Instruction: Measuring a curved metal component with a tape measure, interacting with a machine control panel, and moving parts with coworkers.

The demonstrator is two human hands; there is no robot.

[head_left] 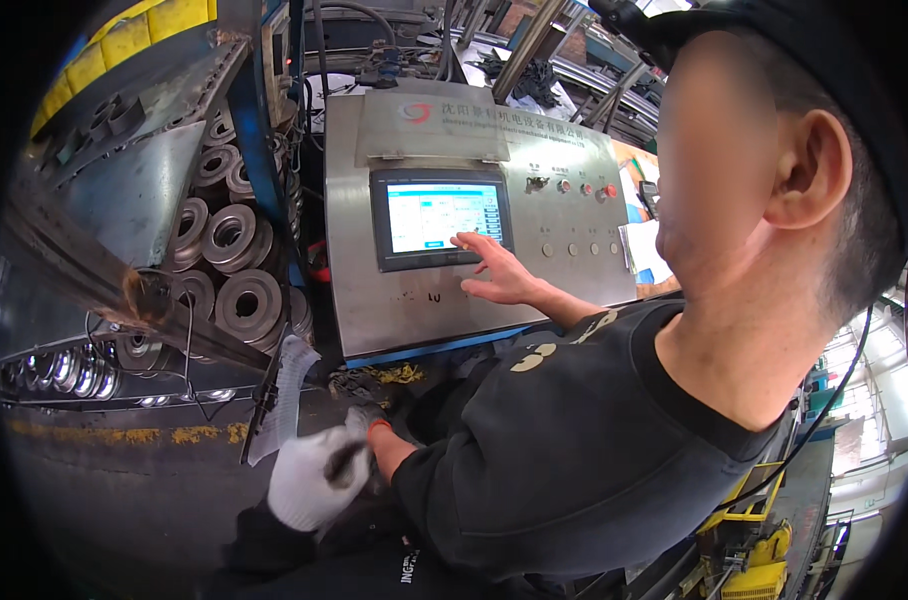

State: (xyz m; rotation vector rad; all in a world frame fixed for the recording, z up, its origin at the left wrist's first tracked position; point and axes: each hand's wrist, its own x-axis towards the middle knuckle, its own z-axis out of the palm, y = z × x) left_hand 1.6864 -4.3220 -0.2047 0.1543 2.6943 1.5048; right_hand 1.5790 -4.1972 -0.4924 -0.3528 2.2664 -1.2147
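- White-gloved left hand [309, 485] hangs low near the panel [574, 215]; blurred, its grip cannot be told. Right hand is unseen.
- Co-worker's bare hand [494, 270] spreads at the touchscreen [439, 215], placed for pressing.

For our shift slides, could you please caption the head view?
A co-worker's bare hand touches the touchscreen on a steel control panel beside stacked metal wheels; a white-gloved hand below.

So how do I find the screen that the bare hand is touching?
Find the big steel control cabinet in the middle. On its face, left of the small round buttons, sits the screen in a dark frame. It is the only glowing rectangle there, and another person's bare hand touches its lower right corner.
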